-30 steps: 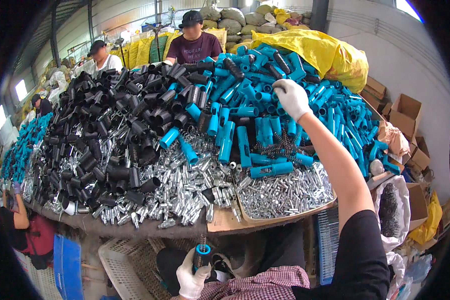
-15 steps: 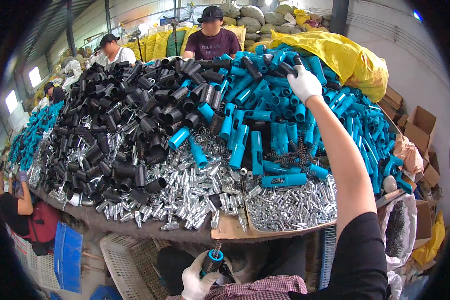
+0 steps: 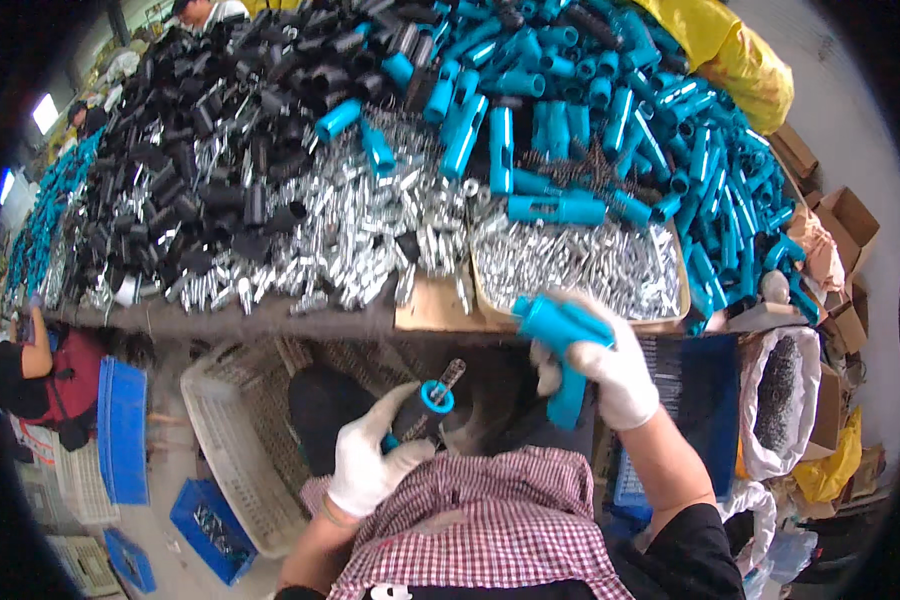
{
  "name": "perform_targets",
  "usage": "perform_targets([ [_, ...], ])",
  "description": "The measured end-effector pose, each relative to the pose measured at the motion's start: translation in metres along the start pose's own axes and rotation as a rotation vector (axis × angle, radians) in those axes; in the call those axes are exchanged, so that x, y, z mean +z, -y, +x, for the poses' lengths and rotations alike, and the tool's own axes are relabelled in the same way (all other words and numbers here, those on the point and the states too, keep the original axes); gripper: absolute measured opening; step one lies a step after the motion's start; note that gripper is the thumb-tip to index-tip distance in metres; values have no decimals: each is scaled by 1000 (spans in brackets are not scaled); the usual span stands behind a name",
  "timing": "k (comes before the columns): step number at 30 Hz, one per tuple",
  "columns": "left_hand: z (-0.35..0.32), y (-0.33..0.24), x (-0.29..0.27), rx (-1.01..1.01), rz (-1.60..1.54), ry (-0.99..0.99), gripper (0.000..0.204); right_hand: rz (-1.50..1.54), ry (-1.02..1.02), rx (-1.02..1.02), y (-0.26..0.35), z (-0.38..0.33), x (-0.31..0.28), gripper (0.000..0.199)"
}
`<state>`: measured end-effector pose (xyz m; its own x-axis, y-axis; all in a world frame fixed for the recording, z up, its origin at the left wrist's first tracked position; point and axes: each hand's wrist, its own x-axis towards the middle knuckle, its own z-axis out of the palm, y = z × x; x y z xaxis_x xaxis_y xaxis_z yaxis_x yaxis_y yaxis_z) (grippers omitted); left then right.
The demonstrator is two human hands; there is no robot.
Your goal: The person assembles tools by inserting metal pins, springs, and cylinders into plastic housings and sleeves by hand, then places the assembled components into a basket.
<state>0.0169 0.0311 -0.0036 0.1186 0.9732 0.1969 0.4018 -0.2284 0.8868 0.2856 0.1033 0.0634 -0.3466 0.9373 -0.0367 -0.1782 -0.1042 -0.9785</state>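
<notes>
Both my hands wear white gloves. My left hand [image 3: 375,455] grips a dark cylinder with a teal ring end [image 3: 437,397], held over my lap; a metal rod or spring sticks up out of it. In my right hand [image 3: 620,370] is a teal plastic tube [image 3: 555,322], held just in front of the table edge. A second teal piece [image 3: 567,395] hangs below that hand; whether the hand grips it too I cannot tell. Beyond the right hand lies a shallow tray [image 3: 687,285] of small metal pins [image 3: 580,262].
Heaped on the table are black sleeves [image 3: 255,205], teal tubes [image 3: 505,150] and silver metal fittings [image 3: 350,235]. Dark springs [image 3: 580,172] lie among the tubes. A white crate [image 3: 205,400] and blue bins [image 3: 122,430] stand below left. A white sack [image 3: 755,440] stands at right.
My right hand has come back from the far teal heap to the near table edge, now with a teal tube. The view has tipped downward. My left hand still holds the dark cylinder.
</notes>
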Motion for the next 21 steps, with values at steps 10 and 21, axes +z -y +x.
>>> perform_targets([
  [10, -26, -9, -20, 84, 333, 204, 61, 64, 183, 338, -27, -36, 9, 60],
  [21, -19, -3, -37, -45, 109, 634, 64, -1194, 687, -409, -17, -33, 34, 45],
])
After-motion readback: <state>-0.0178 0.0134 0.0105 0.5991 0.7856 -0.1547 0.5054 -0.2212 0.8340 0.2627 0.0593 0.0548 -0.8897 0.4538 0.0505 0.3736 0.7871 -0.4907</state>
